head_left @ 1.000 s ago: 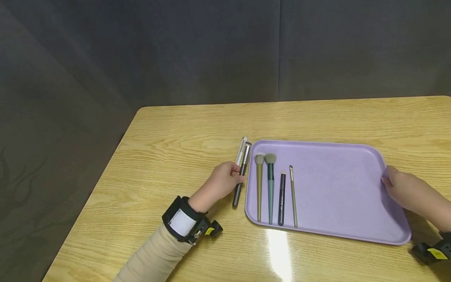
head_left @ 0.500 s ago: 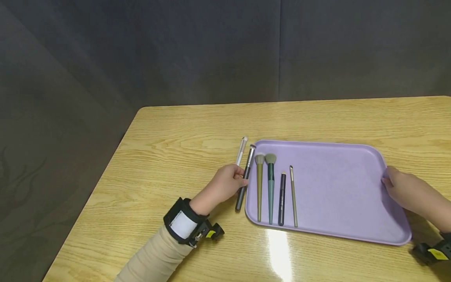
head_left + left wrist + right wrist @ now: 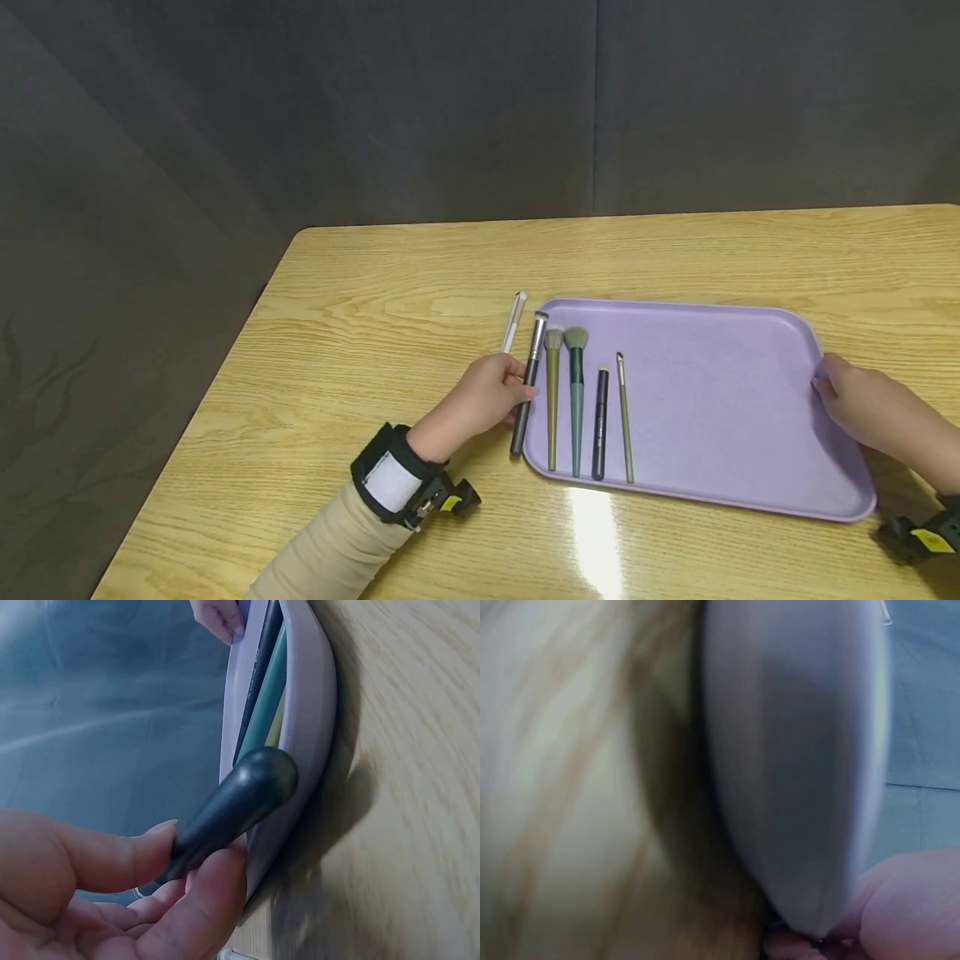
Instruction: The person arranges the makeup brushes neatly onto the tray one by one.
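Observation:
Between thumb and fingers my left hand (image 3: 491, 392) pinches a black-handled makeup brush (image 3: 537, 342) with a silver ferrule, held over the left rim of the lilac tray (image 3: 720, 400). In the left wrist view the rounded handle end (image 3: 259, 784) points towards the camera, above the rim. My right hand (image 3: 870, 408) grips the tray's right rim, thumb on top; its fingers are partly hidden below. Inside the tray lie an olive brush (image 3: 552, 408), a green brush (image 3: 576, 417), a short black brush (image 3: 600, 425) and a thin olive brush (image 3: 626, 425), side by side.
A white brush (image 3: 514, 321) lies on the wooden table (image 3: 375, 300) left of the tray, its lower part hidden behind my left hand. A dark curtain (image 3: 450, 108) hangs behind the table's far edge.
My left hand has carried the black-handled brush to the right, from the table beside the white brush to over the tray's left rim. The right hand and tray stay put.

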A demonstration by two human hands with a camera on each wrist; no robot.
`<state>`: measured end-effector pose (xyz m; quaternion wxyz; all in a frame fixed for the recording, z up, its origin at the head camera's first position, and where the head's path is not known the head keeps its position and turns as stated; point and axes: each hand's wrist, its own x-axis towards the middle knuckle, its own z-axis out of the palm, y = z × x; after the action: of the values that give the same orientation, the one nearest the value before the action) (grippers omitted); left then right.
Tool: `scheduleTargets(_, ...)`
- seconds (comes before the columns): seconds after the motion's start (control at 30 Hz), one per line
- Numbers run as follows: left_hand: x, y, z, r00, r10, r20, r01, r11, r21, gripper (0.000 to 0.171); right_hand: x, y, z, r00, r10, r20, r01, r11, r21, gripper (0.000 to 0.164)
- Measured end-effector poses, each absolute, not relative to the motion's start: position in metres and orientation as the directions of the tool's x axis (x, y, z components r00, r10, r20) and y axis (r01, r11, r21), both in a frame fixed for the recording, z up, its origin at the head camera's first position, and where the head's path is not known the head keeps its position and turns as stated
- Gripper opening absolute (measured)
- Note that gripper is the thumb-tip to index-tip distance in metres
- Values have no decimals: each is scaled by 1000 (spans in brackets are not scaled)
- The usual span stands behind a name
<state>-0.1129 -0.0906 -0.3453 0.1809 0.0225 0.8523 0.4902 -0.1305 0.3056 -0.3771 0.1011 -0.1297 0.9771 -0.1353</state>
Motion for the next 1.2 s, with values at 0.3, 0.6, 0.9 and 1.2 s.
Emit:
scheduleTargets(0.3,-112,-87,-344,-922,247,-298,-141,503,853,19,-133,308,-378,-944,-290,-161,-237,929,-282,13)
scheduleTargets(0.6,-111,-85,-343,-920,258,-295,-136,496,858,19,-132,307,-378,-942,-283,-178,-223,928,-298,15)
scheduleTargets(0.9,-109,-81,-340,-918,273,-287,-122,495,860,22,-132,305,-376,-945,-281,-168,-227,931,-284,13)
scheduleTargets(1.2,-108,-75,-340,-907,281,-313,-157,463,872,24,-132,306,-377,-945,-282,-164,-227,930,-289,14)
